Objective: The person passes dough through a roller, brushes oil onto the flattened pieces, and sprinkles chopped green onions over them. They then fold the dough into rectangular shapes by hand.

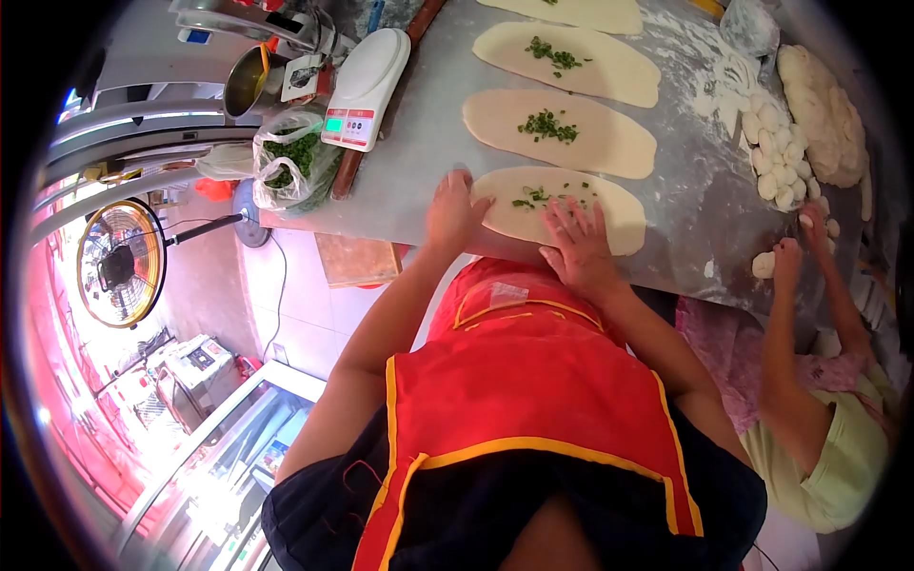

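The nearest flattened dough sheet, long and oval, lies at the front edge of the metal worktable with chopped green onion scattered on it. My right hand rests on this sheet, fingers spread over its lower middle beside the green bits. At the sheet's left end is my left hand, its thumb stretched to the dough's edge and its other fingers partly hidden from above. Behind it lie a second dough sheet and a third dough sheet, each with a small heap of green onion, and part of another farther back.
A white kitchen scale and a plastic bag of chopped greens stand on the left. Right, beyond floury patches, are small dough balls and a large dough mass. A co-worker's hands handle dough pieces at the right edge.
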Available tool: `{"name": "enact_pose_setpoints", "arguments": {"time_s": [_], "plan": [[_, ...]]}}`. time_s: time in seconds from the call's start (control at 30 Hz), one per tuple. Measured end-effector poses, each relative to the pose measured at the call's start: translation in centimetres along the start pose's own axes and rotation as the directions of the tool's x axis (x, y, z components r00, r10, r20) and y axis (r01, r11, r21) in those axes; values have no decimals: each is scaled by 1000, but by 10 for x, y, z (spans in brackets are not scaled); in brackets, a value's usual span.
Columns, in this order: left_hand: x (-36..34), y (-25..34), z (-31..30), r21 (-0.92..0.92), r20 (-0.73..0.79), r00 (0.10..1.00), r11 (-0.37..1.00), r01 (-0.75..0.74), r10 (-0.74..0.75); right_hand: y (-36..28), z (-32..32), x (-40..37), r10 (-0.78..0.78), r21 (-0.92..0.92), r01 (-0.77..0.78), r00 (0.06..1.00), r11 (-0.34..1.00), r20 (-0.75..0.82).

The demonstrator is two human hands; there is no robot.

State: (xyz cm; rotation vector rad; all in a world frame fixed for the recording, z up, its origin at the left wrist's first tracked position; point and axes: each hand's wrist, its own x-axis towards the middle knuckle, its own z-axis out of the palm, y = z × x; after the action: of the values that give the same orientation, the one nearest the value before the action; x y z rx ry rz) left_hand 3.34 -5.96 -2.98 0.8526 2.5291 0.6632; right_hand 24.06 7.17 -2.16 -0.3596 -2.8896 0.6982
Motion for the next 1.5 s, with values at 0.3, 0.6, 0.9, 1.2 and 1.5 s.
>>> {"name": "enact_pose_setpoints", "arguments": {"time_s": [0.3, 0.6, 0.9, 1.2, 1.5], "plan": [[-5, 39, -12, -176, 189, 968, 976, -131, 164, 4, -3, -3, 69, -29, -69, 997, 997, -22], [-8, 62, 34, -297, 221, 946, 940, -167, 238, 6, -3, -10, 122, 34, -121, 992, 992, -21], [-13, 28, 40, 267, 268, 764, 716, -645, 588, 4, 21, 0, 38, -30, -37, 998, 999, 40], [-19, 34, 29, -209, 240, 970, 974, 88, -37, -13, -13, -6, 235, 437, -191, 971, 879, -50], [-8, 65, 37, -284, 316, 948, 951, 120, -26, -16, 31, 9, 631, 870, -370, 770, 324, 92]]}}
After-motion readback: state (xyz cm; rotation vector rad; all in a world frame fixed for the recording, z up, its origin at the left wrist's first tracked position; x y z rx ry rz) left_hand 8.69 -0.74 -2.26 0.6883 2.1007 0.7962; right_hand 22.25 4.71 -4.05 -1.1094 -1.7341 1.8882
